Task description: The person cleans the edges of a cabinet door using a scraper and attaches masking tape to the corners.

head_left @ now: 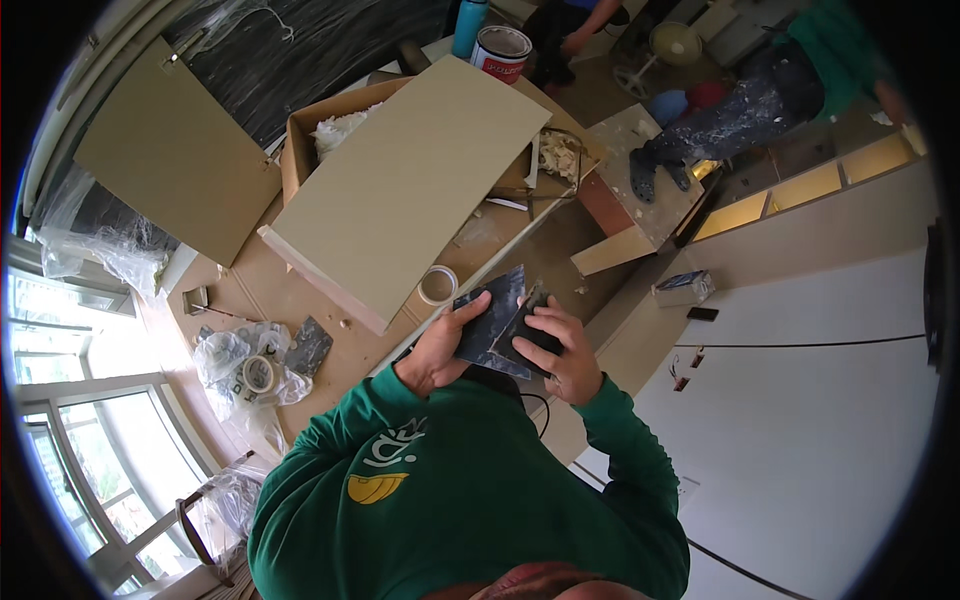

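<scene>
Both hands are loaded, close together in front of the torso, just off the counter's [245,285] near edge. Left hand [437,345] clamps a dark, dust-smeared sheet [488,312], thumb on top, other fingers out of sight behind; that pinch likely stops the thin sheet flopping. Right hand [562,352] grips a dark block [518,332], fingers spread over its face, probably for a firm hold on a thick piece. Block overlaps the sheet's right side; contact between them is hard to call, since the right fingers cover that area.

Large beige panel [410,190] sits mid-counter, overlapping an open cardboard box [297,155]; the box looks to be propping it up, which would leave its edges accessible. One corner points at the near edge, beside a tape roll [437,301]. Toward the counter's window-side end: clear plastic bag [215,355] with a second roll [258,376] on it, dark scrap [310,345] just beside. That spot reads as parking for loose supplies, apart from the panel.
</scene>
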`<state>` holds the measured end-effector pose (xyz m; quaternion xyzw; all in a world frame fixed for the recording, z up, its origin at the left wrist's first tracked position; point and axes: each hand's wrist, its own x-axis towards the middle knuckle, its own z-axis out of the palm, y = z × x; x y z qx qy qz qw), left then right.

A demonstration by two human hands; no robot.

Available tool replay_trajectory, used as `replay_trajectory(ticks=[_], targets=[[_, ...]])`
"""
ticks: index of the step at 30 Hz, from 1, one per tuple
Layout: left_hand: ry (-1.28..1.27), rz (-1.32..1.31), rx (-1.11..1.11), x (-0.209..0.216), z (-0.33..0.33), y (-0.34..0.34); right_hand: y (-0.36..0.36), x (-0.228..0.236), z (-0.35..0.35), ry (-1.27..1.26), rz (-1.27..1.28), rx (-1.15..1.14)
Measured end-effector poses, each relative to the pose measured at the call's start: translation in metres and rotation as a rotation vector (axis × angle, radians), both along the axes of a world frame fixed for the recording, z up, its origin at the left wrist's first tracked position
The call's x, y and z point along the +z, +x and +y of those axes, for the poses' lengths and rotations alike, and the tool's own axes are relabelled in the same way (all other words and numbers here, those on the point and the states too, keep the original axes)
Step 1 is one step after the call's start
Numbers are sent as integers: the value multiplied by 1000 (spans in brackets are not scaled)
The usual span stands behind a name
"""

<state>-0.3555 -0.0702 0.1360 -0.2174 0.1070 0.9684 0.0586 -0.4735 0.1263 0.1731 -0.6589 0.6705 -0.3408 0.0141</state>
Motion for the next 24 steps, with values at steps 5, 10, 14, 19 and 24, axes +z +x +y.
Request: replay_trajectory(ticks=[5, 10, 14, 19, 24], targets=[[-63, -100, 116, -7, 30, -48, -104, -23, 23, 59, 55, 73], [-127, -137, 317, -7, 56, -89, -185, -36, 38, 35, 64, 83], [-125, -106, 432, 12, 77, -98, -168, -55, 7, -279, -194, 290], [25, -77, 711, 20, 88, -65, -190, -84, -27, -156, -407, 62], [53, -52, 881, 6, 116, -40, -100, -56, -78, -321, -1351, 31]])
